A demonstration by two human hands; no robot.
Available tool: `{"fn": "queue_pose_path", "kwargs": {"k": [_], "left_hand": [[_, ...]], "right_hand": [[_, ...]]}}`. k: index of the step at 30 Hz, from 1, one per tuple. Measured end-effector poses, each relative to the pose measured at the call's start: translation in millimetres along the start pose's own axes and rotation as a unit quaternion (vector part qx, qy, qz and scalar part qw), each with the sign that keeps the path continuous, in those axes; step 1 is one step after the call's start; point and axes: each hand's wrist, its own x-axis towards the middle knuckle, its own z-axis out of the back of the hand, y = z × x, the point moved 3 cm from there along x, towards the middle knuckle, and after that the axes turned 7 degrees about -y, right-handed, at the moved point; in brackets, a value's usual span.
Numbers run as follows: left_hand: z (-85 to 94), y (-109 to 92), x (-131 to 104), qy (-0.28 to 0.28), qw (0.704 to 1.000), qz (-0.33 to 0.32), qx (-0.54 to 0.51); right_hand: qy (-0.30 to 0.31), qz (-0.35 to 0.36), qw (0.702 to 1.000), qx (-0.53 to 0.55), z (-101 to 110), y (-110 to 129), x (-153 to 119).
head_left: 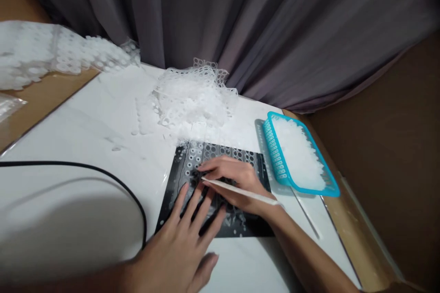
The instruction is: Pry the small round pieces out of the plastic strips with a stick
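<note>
On a black mat [252, 229] lies a clear sheet with rows of small rings [195, 152]. My left hand [187, 233] rests flat over the lower left of the mat and sheet, fingers spread, holding nothing. My right hand [237, 181] is closed on a thin white stick-like tool [240, 190], which slants from the fingertips back across the wrist. The fingertips of both hands are close together over the sheet. What lies right under the tool's tip is too small to make out.
A heap of clear punched sheets [195, 94] lies behind the mat. A turquoise basket [280, 165] of white pieces stands at the right. More ringed sheets [75, 50] are at the back left. A black cable [113, 176] curves across the left, and a grey curtain [192, 13] hangs behind.
</note>
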Motion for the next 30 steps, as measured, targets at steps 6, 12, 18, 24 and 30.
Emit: {"fn": "queue_pose_path", "kwargs": {"k": [6,12,18,24,30], "left_hand": [[0.3,0.5,0.5,0.005,1.000,-0.005,0.007],[-2.3,-0.3,-1.2,0.008,1.000,-0.002,0.008],[-1.6,-1.8,-2.3,0.011,1.000,0.003,0.005],[-1.4,-1.4,-1.1,0.017,1.000,0.004,0.008],[-12.8,-4.5,-9.7,0.042,0.998,0.029,-0.023]], "right_hand": [[0.023,0.020,1.000,-0.002,-24.6,-14.9,2.4],[0.016,0.016,1.000,-0.006,-30.4,-18.4,0.3],[0.014,0.022,1.000,-0.007,-29.7,-20.0,-0.5],[0.058,0.040,0.997,-0.037,-27.7,-19.7,0.4],[0.085,0.146,0.970,-0.174,-32.7,-13.0,1.9]]}}
